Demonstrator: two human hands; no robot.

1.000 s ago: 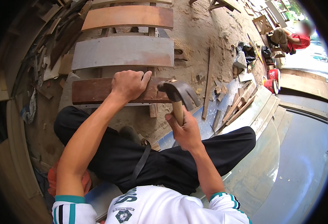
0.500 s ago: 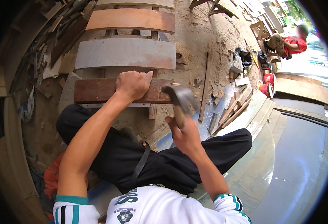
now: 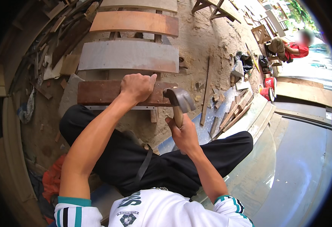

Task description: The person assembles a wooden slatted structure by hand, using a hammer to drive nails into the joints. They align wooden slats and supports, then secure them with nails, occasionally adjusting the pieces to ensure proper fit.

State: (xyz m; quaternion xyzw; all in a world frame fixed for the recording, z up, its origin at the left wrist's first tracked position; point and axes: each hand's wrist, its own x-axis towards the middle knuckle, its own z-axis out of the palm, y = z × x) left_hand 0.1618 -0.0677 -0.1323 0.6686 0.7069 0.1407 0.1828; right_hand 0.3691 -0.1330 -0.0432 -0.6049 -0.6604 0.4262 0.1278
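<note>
two grips at once: clamping the brown board [image 3: 99, 92] near the grey board [image 3: 130, 56] with the left hand [image 3: 137, 89], seemingly to steady it, and clutching the hammer [image 3: 179, 99] by its handle in the right hand [image 3: 185, 134], close by the brown board's right end.

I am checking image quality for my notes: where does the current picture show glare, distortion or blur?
In the head view, glare streaks the blue-grey sheet at right; daylight washes out the area behind the seated person, whose head is blurred; the grey board looks bowed, probably from the fisheye; the hammer looks fairly sharp.
</note>
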